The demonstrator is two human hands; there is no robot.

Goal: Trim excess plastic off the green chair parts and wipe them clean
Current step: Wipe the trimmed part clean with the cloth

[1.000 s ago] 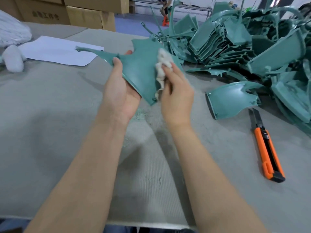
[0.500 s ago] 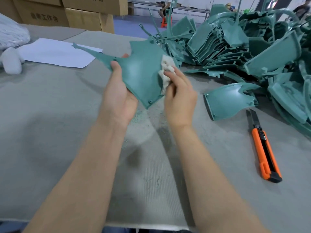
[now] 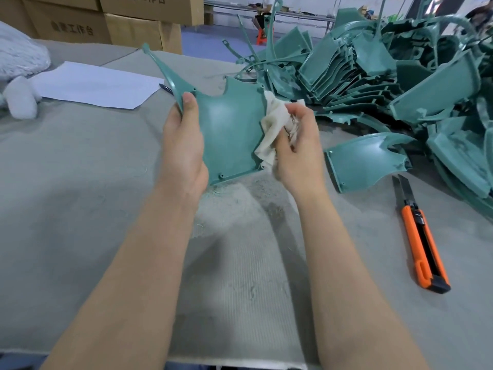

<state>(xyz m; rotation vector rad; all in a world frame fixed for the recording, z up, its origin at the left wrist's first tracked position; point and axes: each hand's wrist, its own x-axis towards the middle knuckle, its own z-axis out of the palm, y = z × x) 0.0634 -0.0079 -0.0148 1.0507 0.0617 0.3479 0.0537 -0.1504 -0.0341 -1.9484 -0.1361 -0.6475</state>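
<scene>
A green chair part (image 3: 229, 134), a curved panel with a long thin prong pointing up and left, is held above the table. My left hand (image 3: 184, 145) grips its left edge, thumb on the front face. My right hand (image 3: 298, 145) holds a crumpled off-white cloth (image 3: 272, 126) against the panel's right edge. A second green panel (image 3: 365, 161) lies on the table to the right. Beside it lies an orange utility knife (image 3: 421, 236) with its blade out.
A large heap of green chair parts (image 3: 400, 76) fills the back right. A white paper sheet (image 3: 93, 85) and a white fluffy bundle (image 3: 18, 65) lie at the back left. Cardboard boxes (image 3: 106, 20) stand behind. Plastic shavings (image 3: 234, 193) litter the grey felt table (image 3: 80, 196).
The green part has been turned so its prong now points up rather than left. My right hand and the cloth have slid down along the panel's right edge.
</scene>
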